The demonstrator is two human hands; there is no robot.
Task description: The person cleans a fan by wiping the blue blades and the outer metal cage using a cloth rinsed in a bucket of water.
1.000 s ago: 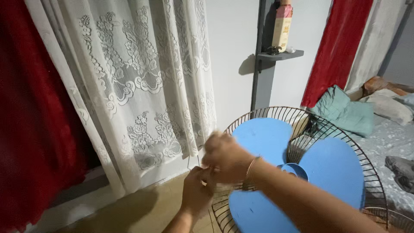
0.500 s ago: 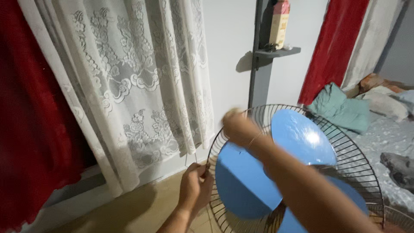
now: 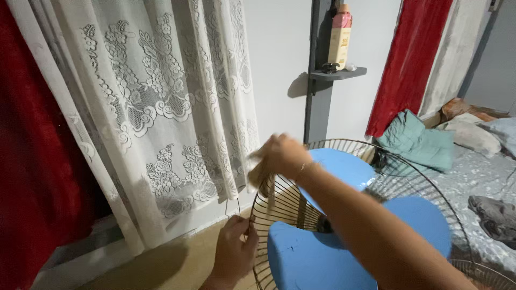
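Room: bedroom corner with a white wall, lace curtain (image 3: 161, 107) and red curtain (image 3: 32, 161) to the left of the fan, tan floor (image 3: 161, 268) below.
Fan guard: round wire cage (image 3: 279, 198) of a standing fan, low in the middle of the view, open toward the camera; the blue blades (image 3: 322, 258) lie bare inside it.
Left hand: left hand (image 3: 234, 252) closes its grip on the guard's left rim, fingers pinched around the wire; my guess is it holds the cage from turning.
Right hand: right hand (image 3: 279, 156) is over the guard's top-left rim, grip closed on a beige cloth (image 3: 258, 174) that hangs onto the wires; blurred, so details are unsure.
Shelf: small grey shelf (image 3: 338, 72) on a grey post, above the fan.
Package: tall bottle (image 3: 339, 37) stands upright on the shelf, pale yellow body, pink top; the label is too small to make out.
Bed: bed (image 3: 473, 172) to the right of the fan, with a teal pillow (image 3: 416, 142) and grey sheet.
Second curtain: red curtain panel (image 3: 408, 59) above the bed, right of the shelf.
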